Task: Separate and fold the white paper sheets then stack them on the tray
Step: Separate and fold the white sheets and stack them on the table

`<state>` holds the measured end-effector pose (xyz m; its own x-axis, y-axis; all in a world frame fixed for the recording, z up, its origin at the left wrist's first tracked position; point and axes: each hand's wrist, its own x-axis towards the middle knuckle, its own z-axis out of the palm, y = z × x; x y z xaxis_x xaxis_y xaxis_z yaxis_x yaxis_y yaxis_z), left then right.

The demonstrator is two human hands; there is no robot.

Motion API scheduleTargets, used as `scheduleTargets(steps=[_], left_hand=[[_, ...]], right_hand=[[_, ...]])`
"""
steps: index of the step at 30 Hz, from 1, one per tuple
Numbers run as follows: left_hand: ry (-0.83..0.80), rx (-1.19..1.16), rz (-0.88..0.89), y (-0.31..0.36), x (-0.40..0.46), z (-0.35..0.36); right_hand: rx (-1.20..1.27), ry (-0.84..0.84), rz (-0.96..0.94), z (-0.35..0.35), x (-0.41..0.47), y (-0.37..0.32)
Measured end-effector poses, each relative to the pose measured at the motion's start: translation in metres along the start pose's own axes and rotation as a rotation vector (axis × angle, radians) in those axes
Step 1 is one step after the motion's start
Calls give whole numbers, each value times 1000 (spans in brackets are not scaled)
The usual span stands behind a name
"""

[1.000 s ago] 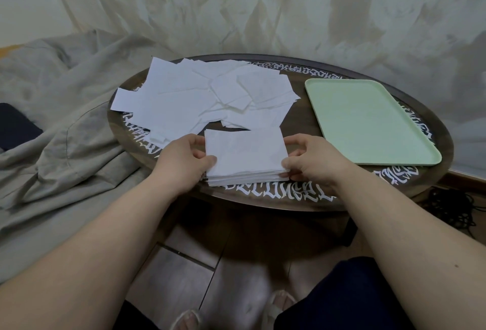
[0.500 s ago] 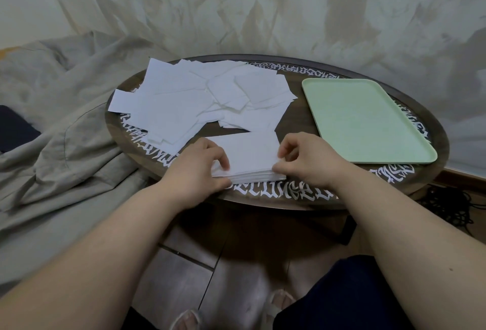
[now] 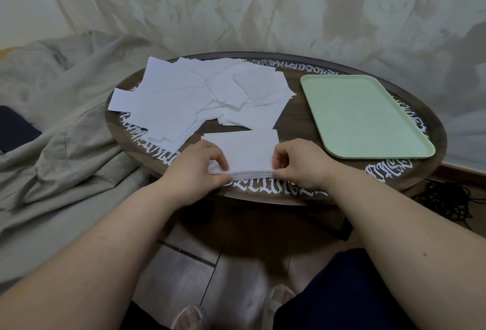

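A neat stack of white paper sheets (image 3: pixel 247 152) lies at the near edge of the round dark table (image 3: pixel 294 119). My left hand (image 3: pixel 196 169) pinches the stack's near left corner, thumb below and fingers on top. My right hand (image 3: pixel 299 161) pinches the near right corner the same way. A loose heap of white sheets (image 3: pixel 200 93) is spread over the table's left and back. The pale green tray (image 3: pixel 365 116) sits on the right of the table with nothing on it.
A rumpled beige cloth (image 3: pixel 52 124) covers the seat left of the table. White lettering rings the table rim. Black cables (image 3: pixel 447 203) lie on the floor at the right. My knees and feet are below the table edge.
Both hands slid from the stack's sides to its near corners and now pinch them. The stack's near edge appears slightly lifted.
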<state>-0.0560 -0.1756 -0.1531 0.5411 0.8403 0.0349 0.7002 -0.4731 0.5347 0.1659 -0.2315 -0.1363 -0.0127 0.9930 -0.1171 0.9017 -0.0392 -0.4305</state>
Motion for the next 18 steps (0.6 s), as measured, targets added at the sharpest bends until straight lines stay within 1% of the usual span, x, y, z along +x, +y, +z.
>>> scheduleTargets(steps=[2,3,6,7,10,12,15,18], left_hand=[[39,-65,-10,0,1,1],[76,-68,-8,-1,2,1],[176,11,7,-7,6,1],[164,42,12,-10,7,2],[37,124,2,-15,7,4],[-25,154,-24,-17,6,5],[-79,187,-36,-22,7,5],[-119,189,-53,-20,7,3]], right_hand=[[12,6,3,-1,0,0],[28,48,2,-2,0,-1],[10,258,-46,-3,5,-4],[-19,250,-61,-1,7,-5],[-173,33,-122,8,14,-2],[-180,-65,-95,11,14,1],[-103,-107,-6,11,13,8],[-81,-129,14,14,14,10]])
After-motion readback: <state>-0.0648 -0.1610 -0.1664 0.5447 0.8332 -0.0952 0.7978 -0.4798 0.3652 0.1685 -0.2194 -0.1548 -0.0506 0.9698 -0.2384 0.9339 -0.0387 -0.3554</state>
